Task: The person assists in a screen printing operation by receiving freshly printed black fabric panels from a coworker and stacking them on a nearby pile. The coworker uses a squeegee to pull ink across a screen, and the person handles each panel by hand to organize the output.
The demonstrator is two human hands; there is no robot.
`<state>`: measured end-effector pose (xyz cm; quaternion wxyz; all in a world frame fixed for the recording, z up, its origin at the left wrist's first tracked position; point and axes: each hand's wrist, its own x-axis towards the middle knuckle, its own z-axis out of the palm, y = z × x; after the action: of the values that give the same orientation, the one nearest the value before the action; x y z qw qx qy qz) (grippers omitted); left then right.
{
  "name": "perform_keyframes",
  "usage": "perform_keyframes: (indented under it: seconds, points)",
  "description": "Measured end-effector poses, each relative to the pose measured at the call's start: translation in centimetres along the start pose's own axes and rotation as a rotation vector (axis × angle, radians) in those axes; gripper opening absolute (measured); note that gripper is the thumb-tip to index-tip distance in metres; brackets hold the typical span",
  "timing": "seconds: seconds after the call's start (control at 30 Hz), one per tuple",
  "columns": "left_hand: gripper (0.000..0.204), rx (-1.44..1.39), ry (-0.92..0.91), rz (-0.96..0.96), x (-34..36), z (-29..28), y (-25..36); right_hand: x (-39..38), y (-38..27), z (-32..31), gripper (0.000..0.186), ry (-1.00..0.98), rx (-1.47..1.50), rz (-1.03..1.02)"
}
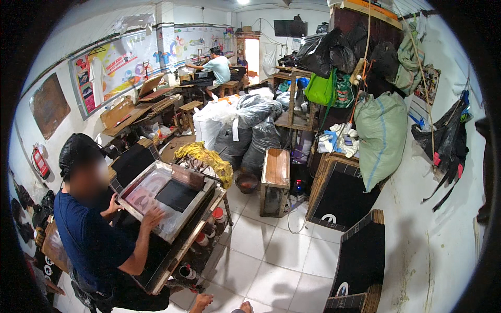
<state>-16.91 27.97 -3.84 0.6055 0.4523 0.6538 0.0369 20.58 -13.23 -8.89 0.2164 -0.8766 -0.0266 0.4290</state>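
Observation:
At the lower edge, my left hand [202, 302] hangs over the tiled floor with its fingers loosely apart and nothing visible in it. Right of it a bare foot [245, 307] shows in part. My right hand is out of view. Nearest to my left hand, under the workbench, is a dark-rimmed cup [187, 272]. A co-worker in a dark blue shirt [88, 235] stands at the bench, both hands on a wood-edged printing screen [192, 215]. A black rectangle [180, 195] and a brown block [188, 177] lie on the screen.
Black boards [339, 201] lean along the right wall below a large green sack [383, 135]. A wooden box [275, 182] stands on the tiles beside a bucket [246, 182]. Stuffed bags [235, 143] fill the middle. Another person [216, 70] sits at the back.

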Motion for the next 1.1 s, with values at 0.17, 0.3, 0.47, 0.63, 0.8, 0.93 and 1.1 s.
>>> perform_keyframes:
  seconds: [0.17, 0.3, 0.47, 0.63, 0.8, 0.93, 1.1]
  points:
    - [0.022, -0.140, 0.485, 0.208, 0.2, -5.0, -3.2, -0.5, -0.9, -1.7, 0.025, 0.000, -0.457, -0.347]
    - [0.042, -0.194, 1.385, 0.196, 0.2, -17.7, -3.8, -3.1, -7.9, -2.3, 0.023, -0.046, -0.330, -0.392]
    - [0.037, -1.070, 0.907, 0.301, 3.0, -26.8, -3.5, -4.0, -26.3, 4.8, 0.024, -0.292, -0.643, -0.729]
    - [0.019, -1.033, 0.881, 0.102, -2.2, -30.6, -0.6, -7.6, -46.6, 19.2, 0.031, -0.498, -0.419, -0.928]
    - [0.008, -0.949, 0.764, 0.219, -11.0, -29.0, 6.1, -13.2, -61.6, 30.0, 0.051, -1.305, 0.801, -0.225]
    - [0.015, -0.842, 0.744, 0.217, -14.1, -25.8, 9.7, -14.3, -65.5, 32.3, 0.033, -1.351, 1.034, -0.115]
    - [0.028, -0.664, 0.958, 0.254, -17.9, -22.9, 9.7, -13.3, -61.3, 26.4, 0.029, -1.287, 1.048, -0.165]
